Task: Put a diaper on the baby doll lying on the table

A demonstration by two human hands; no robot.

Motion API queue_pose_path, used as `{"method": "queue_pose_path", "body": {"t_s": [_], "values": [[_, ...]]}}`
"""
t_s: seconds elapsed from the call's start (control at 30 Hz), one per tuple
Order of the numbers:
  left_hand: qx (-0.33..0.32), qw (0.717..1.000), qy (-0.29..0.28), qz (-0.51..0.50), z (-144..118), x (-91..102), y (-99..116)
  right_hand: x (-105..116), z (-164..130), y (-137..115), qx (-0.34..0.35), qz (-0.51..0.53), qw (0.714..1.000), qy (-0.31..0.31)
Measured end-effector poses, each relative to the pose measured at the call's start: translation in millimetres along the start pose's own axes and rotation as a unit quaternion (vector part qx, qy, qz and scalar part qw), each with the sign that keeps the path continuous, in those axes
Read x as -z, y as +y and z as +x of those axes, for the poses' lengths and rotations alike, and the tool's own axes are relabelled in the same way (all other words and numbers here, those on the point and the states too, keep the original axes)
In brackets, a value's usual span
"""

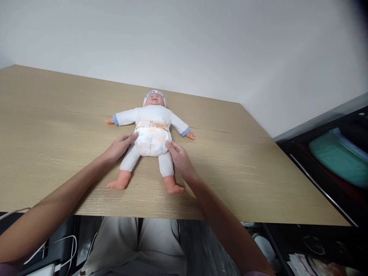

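On the desk (57, 126), seen from the head camera, a baby doll (151, 128) is lying face-up, and you are pressing your left hand (119, 147) and right hand (179, 155), fingers extended, not gripping, against its diaper (151, 140). It is looking light and soft-bodied; hips seem the best hold.

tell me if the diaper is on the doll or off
On. The diaper wraps the hips of the doll, lying face up on the table, left hand and right hand at its sides.
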State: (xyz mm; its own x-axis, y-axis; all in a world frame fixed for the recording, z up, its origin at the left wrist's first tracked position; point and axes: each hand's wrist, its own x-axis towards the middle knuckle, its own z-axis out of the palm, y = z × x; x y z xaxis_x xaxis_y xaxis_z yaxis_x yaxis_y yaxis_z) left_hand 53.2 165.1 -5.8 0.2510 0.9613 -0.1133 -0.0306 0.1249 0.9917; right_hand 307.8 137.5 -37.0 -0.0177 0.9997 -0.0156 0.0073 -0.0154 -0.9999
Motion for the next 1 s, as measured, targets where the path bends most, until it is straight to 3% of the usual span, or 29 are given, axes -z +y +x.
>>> {"method": "queue_pose_path", "body": {"t_s": [0.57, 0.77, 1.0], "values": [[-0.011, 1.000, -0.012, 0.018, 1.0, 2.9, -2.9, -0.6, -0.7, -0.5, 0.030, -0.026, 0.999, -0.011], [-0.043, 0.993, -0.045, 0.104, 0.7, 2.1, -5.8, -3.0, -11.0, -9.9, 0.071, -0.109, 0.991, -0.016], [-0.113, 0.966, -0.008, 0.233, 1.7, 4.3, -14.5, -2.9, -15.9, -15.0, 0.093, -0.207, 0.974, -0.012]]}}
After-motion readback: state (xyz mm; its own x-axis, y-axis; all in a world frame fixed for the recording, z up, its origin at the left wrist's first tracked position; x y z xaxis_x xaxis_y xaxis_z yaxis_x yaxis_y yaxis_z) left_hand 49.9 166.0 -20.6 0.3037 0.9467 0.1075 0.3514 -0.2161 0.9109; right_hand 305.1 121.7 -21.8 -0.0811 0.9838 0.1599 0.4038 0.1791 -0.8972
